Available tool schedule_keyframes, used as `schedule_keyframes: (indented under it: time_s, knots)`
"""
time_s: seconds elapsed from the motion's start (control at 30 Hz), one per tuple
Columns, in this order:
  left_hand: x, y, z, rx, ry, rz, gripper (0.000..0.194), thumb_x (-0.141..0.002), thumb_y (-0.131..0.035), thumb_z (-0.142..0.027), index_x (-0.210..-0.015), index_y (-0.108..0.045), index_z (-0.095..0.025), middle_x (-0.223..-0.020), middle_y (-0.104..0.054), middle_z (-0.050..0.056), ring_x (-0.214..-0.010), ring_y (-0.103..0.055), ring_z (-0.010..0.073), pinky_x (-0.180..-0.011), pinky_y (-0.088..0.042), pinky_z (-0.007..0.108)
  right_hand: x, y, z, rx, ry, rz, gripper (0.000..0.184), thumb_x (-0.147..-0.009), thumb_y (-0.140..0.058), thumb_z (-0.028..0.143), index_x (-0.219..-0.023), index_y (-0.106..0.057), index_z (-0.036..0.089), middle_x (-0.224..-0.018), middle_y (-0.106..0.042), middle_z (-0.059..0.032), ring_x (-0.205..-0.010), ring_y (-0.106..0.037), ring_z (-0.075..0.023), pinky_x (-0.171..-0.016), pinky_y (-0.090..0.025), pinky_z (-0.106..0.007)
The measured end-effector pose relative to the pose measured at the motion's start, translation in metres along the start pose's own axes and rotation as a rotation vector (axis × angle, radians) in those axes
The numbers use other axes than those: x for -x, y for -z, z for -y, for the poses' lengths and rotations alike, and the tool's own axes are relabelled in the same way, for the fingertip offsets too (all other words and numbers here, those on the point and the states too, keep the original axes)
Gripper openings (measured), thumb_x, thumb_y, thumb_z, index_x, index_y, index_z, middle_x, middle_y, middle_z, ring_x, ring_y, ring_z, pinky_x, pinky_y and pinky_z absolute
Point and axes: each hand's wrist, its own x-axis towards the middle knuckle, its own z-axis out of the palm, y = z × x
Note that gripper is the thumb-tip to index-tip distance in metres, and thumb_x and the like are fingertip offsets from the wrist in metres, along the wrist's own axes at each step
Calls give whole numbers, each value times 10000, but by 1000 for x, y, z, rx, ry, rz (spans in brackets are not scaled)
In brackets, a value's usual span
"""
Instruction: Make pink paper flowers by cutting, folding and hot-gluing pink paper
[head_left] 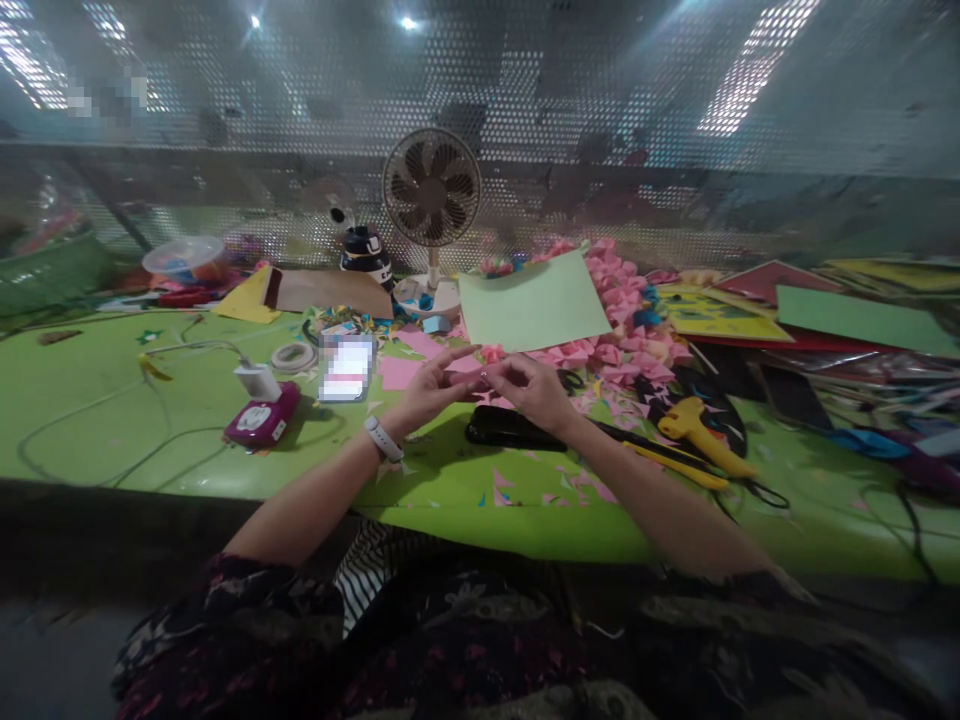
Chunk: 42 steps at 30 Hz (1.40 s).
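Both hands meet over the middle of the green table, with a small piece of pink paper (pixel 466 377) between their fingertips. My left hand (pixel 427 395) holds its left side, the fingers stretched along it. From the right, my right hand (pixel 541 396) pinches the other end; its thumb and fingertips are partly hidden. Just beyond the fingers, pink folded paper flowers (pixel 615 350) lie in a large heap, and a light green sheet (pixel 534 305) rests on part of it. Flat pink paper sheets (pixel 401 372) lie left of my hands. Below the hands is a black elongated object (pixel 510 428).
A yellow glue gun (pixel 701 435) lies to the right, near a dark phone (pixel 799 395). Left are a lit phone (pixel 346 368), a tape roll (pixel 294 357) and a purple power block (pixel 262 415) with a charger. A fan (pixel 432 188) stands behind. Paper scraps (pixel 559 490) litter the front.
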Motion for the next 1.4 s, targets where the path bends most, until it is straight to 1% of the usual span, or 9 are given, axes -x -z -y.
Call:
schedule_keyframes:
  time_s: [0.2, 0.33, 0.4, 0.53, 0.8, 0.9, 1.13, 1.27, 1.4]
  knots:
    - [-2, 2, 5, -2, 0, 7, 731, -783, -796, -294, -1424, -474, -157, -1002, -773, 108, -965, -737, 227, -941, -571, 417, 1, 0, 3, 2, -8, 17, 392, -860, -624, 578, -798, -630, 191, -733, -668, -40, -645, -627, -163, -600, -512, -290]
    - [-3, 4, 8, -10, 1, -12, 730, -782, -794, -271, -1434, -479, -177, -1004, -773, 100, -982, -733, 226, -919, -585, 404, -1, 5, 6, -4, -96, -91, 392, -834, -658, 582, -871, -554, 205, -778, -653, -29, -607, -598, -140, -569, -486, -276]
    - [-3, 4, 8, -19, 5, -18, 734, -782, -793, -269, -1438, -477, -175, -990, -775, 95, -967, -736, 220, -917, -587, 405, -3, 7, 6, -19, -124, -75, 405, -833, -652, 596, -867, -537, 210, -769, -640, -22, -581, -571, -128, -544, -463, -267]
    - [-2, 1, 4, -27, 32, 3, 744, -782, -794, -304, -1439, -474, -164, -974, -776, 100, -947, -740, 225, -902, -591, 408, -4, 7, 7, 31, -30, 13, 410, -862, -607, 596, -753, -530, 208, -679, -584, -7, -580, -525, -128, -550, -435, -267]
    - [1, -1, -4, -49, 55, -18, 715, -716, -845, -286, -1342, -536, -133, -841, -768, 63, -800, -753, 185, -840, -605, 346, -2, 3, 9, 117, 43, -28, 374, -906, -563, 537, -738, -518, 206, -675, -574, -12, -603, -504, -136, -590, -417, -280]
    - [1, -1, -6, -73, 29, -21, 685, -729, -836, -287, -1327, -538, -131, -818, -761, 50, -781, -749, 168, -833, -607, 335, -2, 5, 10, 82, -1, 8, 382, -888, -585, 549, -742, -519, 202, -641, -546, 7, -579, -485, -126, -565, -403, -270]
    - [0, 3, -11, -137, 34, -13, 729, -749, -819, -309, -1371, -490, -118, -772, -749, 41, -754, -740, 167, -786, -605, 312, -7, 11, 8, -50, -118, 314, 429, -858, -590, 586, -763, -587, 168, -622, -558, 14, -545, -489, -112, -524, -381, -251]
    - [-1, 7, -11, -143, 57, 23, 771, -722, -839, -301, -1387, -492, -125, -845, -753, 62, -760, -733, 161, -786, -602, 312, -7, 10, 12, -30, -119, 320, 395, -896, -543, 543, -743, -538, 179, -610, -532, 16, -517, -463, -110, -504, -352, -252]
    - [-1, 8, -11, -204, 49, 5, 731, -704, -853, -301, -1335, -538, -112, -802, -736, 48, -719, -721, 144, -731, -597, 270, -6, 8, 15, 89, -16, 240, 366, -920, -532, 491, -711, -489, 193, -600, -511, 19, -531, -460, -113, -538, -354, -258]
